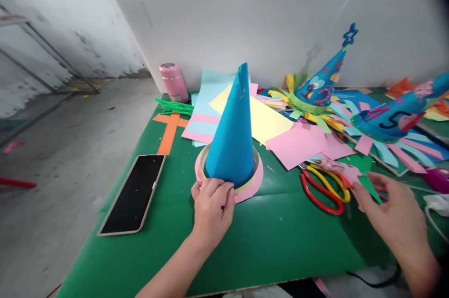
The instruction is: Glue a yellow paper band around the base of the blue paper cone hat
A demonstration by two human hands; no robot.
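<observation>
A blue paper cone hat (pixel 231 139) stands upright at the middle of the table, inside a pale yellow-green band with a pink paper brim (pixel 257 185). My left hand (pixel 213 202) has its fingers curled over the near edge of the brim and band, against the cone's base. My right hand (pixel 393 204) is at the right, thumb and forefinger curved and apart. Its thumb tip is at a pink tool (pixel 338 167), slightly blurred, whose kind I cannot make out. Green paper (pixel 366 167) shows behind the fingers. Red-handled scissors (pixel 317 197) and yellow-handled scissors (pixel 328 178) lie beside the tool.
Left of the hat lies a phone (pixel 135 195). Behind are orange strips (pixel 169 134), green pipe cleaners (pixel 173 107), a pink flask (pixel 174 83) and coloured paper sheets (pixel 268 118). Two decorated cone hats, one upright (pixel 321 85) and one tilted (pixel 389 118), occupy the right.
</observation>
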